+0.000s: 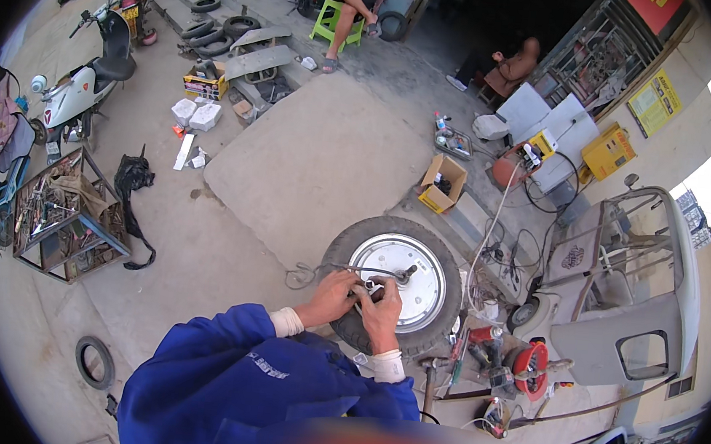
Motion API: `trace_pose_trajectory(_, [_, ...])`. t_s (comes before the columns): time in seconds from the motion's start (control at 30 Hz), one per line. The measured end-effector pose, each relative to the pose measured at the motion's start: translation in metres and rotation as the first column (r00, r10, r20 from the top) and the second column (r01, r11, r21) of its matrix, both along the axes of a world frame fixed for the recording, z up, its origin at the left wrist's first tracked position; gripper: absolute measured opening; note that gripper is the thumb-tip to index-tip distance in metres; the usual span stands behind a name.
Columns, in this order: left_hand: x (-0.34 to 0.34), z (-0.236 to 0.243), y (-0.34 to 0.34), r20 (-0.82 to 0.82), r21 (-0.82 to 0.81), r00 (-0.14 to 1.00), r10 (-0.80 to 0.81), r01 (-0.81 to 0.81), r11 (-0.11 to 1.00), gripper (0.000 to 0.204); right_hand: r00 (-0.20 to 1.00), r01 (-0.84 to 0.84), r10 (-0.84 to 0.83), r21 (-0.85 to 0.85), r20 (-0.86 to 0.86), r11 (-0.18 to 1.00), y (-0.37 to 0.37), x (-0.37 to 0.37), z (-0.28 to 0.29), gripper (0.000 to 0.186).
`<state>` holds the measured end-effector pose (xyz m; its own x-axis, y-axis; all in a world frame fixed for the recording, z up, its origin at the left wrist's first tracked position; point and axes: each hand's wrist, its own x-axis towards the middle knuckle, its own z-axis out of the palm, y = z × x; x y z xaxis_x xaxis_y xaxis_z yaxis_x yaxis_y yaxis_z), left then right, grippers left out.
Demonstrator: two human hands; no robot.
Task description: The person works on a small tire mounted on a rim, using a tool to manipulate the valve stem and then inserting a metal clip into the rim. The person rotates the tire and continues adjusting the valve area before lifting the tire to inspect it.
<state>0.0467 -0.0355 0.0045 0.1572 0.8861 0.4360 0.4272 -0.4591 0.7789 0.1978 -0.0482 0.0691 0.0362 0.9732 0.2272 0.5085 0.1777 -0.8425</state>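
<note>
Your left hand [329, 297] and right hand [381, 316] meet over the near-left part of the silver wheel [427, 292], which lies flat on the ground before you, ringed by its black tyre [451, 281]. Fingers of both: bent close about a small pale piece [370, 285] (too small to identify); cannot tell which hand grips it. Dark cable [368, 269] extends left from the axle [408, 272].

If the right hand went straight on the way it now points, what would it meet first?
Probably the dark cable, which crosses just ahead of the right hand over the wheel. Depth is unclear from this one view, so the hand might pass above it.
</note>
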Motion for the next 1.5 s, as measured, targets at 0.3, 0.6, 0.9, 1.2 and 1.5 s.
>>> trace_pose_trajectory(0.3, [0.001, 0.001, 0.0, -0.021, 0.007, 1.0, -0.013, 0.013, 1.0, 0.03, 0.987, 0.015, -0.022, 0.044, 0.158, 0.999, 0.0, 0.005, -0.008, 0.029])
trace_pose_trajectory(0.6, [-0.002, -0.002, 0.002, 0.013, 0.085, 0.999, -0.046, 0.045, 0.995, 0.032, 0.989, -0.068, 0.057, 0.077, 0.135, 0.995, 0.004, 0.009, -0.004, 0.038])
trace_pose_trajectory(0.9, [-0.001, -0.009, 0.005, 0.001, 0.112, 0.998, -0.057, 0.057, 0.992, 0.03, 0.968, -0.251, 0.25, 0.009, 0.022, 0.968, 0.005, 0.012, 0.01, 0.036])
trace_pose_trajectory(1.2, [0.0, -0.005, 0.005, 0.027, 0.083, 0.999, -0.03, 0.027, 0.996, 0.031, 0.958, -0.251, 0.236, -0.081, -0.16, 0.965, 0.005, 0.012, 0.01, 0.035])
trace_pose_trajectory(1.5, [-0.003, 0.005, 0.003, 0.038, -0.029, 0.999, -0.024, 0.025, 0.999, 0.03, 0.988, -0.103, 0.098, 0.032, 0.121, 0.994, 0.006, 0.004, 0.002, 0.032])
